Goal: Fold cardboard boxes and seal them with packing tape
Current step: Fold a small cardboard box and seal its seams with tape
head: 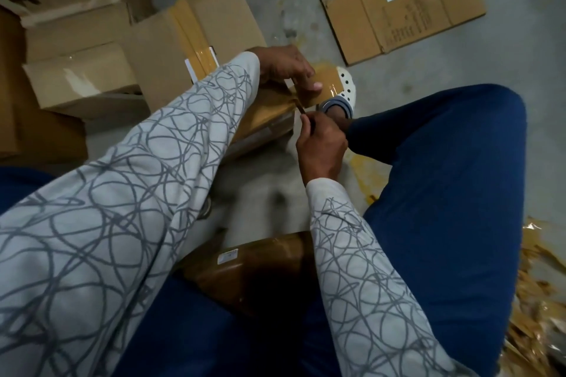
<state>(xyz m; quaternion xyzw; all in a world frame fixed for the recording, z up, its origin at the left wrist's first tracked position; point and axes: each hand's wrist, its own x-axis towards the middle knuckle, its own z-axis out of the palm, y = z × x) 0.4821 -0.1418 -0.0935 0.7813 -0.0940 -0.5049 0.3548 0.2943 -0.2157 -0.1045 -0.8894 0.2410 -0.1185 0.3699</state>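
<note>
Both hands work at the far edge of the box (266, 115) that lies on the floor (306, 9) in front of my knees.

Head view:
1. My left hand (283, 66) pinches the tape strip (326, 82) between thumb and curled fingers and holds it taut just past the box edge.
2. My right hand (321, 147) grips a thin dark tool (301, 109), probably a small cutter. Its tip meets the strip where the strip leaves the box.
3. No tape roll can be made out in this view.

Progress, as I judge it:
- This box is folded and carries tape along its top. Cutting the strip and pressing down the loose end are left.
- Two sealed boxes (190, 37) (82, 79) stand beyond my left sleeve, so part of the batch looks done.
- A flattened carton (398, 18) lies well apart on the floor, not yet folded.

Materials:
- Cardboard: matte brown, with crisp edges.
- Tape: glossy, brown, translucent and slightly wrinkled.
- Crumpled tape scraps (542, 300), shiny and irregular, lie beside my right leg.
</note>
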